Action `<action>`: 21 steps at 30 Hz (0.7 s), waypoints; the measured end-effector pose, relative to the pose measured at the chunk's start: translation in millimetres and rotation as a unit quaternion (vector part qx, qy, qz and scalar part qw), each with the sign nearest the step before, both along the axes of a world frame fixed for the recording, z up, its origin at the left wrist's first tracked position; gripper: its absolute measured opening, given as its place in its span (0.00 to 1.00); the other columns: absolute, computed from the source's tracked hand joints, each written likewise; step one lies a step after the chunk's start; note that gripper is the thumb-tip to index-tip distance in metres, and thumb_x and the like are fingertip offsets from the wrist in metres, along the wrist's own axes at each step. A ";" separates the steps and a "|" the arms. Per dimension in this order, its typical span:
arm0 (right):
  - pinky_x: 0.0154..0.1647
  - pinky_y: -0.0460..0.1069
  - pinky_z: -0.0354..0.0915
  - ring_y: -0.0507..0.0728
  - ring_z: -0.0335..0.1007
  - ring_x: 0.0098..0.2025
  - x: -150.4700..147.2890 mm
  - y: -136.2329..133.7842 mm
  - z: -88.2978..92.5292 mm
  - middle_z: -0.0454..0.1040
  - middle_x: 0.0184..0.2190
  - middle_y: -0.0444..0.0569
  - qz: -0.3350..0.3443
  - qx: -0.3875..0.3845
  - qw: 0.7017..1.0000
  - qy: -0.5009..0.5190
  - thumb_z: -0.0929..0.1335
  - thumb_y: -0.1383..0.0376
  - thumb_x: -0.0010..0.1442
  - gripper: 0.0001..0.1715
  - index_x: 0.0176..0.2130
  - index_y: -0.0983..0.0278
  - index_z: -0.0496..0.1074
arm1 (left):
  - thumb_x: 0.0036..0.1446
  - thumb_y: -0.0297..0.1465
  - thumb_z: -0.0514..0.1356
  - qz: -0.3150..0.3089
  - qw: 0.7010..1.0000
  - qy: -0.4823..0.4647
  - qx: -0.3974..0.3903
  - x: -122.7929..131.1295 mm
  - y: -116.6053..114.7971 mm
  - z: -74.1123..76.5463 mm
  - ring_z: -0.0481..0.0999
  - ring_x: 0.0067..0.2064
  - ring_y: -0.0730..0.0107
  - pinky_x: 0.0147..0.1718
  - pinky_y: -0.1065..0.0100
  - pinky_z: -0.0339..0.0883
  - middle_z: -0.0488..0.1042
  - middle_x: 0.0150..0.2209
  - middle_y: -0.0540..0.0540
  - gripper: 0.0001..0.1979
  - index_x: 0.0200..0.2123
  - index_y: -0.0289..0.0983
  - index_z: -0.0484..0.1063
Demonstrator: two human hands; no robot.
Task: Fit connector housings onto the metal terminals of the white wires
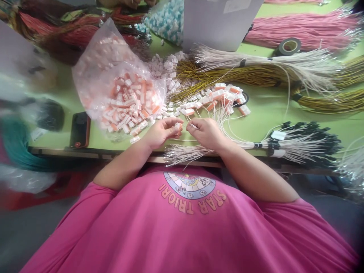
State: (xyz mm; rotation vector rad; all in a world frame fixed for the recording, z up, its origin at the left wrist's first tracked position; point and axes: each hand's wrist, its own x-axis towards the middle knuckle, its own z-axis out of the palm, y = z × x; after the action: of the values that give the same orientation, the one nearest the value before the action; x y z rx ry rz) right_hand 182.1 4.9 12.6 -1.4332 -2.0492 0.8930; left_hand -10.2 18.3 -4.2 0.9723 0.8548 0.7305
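My left hand [161, 133] pinches a small orange-and-white connector housing [178, 129] between thumb and fingers. Just to its right, my right hand [207, 132] is closed on the end of a white wire [193, 126], with the metal tip pointing at the housing; a small gap shows between them. Beyond the hands lies a row of white-and-orange connectors [218, 96] with white wires running from them. Below my right hand, a bundle of white wires [187, 151] reaches the table's front edge.
A clear plastic bag [96, 76] spills loose orange-and-white connectors [133, 102] at left. A phone [80, 129] lies near the table edge. Behind are yellow wires [256, 77], pink wires [301, 28], a tape roll [289, 46] and a grey bin [218, 26]. Another person's hands [127, 3] show at the top.
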 end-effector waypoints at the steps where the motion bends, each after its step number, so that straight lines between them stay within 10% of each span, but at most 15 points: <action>1: 0.29 0.48 0.55 0.50 0.59 0.25 -0.2 0.0 0.7 0.68 0.21 0.46 0.000 -0.006 1.000 -0.002 0.62 0.62 0.57 0.13 0.27 0.66 0.71 | 0.48 0.31 0.67 0.001 1.000 0.014 0.011 0.1 -0.2 0.7 0.72 0.29 0.78 0.31 0.72 0.68 0.72 0.29 0.50 0.17 0.42 0.33 0.73; 21: 0.28 0.48 0.55 0.51 0.60 0.25 0.2 2.8 -6.9 0.67 0.21 0.45 -0.006 0.013 1.000 -0.004 0.61 0.59 0.60 0.17 0.27 0.65 0.70 | 0.55 0.31 0.61 -0.035 0.938 0.253 0.232 4.2 -5.9 8.8 0.74 0.31 0.72 0.35 0.67 0.70 0.74 0.31 0.46 0.15 0.46 0.33 0.72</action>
State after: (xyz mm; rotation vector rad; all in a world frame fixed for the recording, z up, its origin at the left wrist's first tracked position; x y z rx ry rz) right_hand 182.3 7.7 5.7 -1.4349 -2.0495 0.8532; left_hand -6.0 12.5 4.6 1.6535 1.1091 0.6383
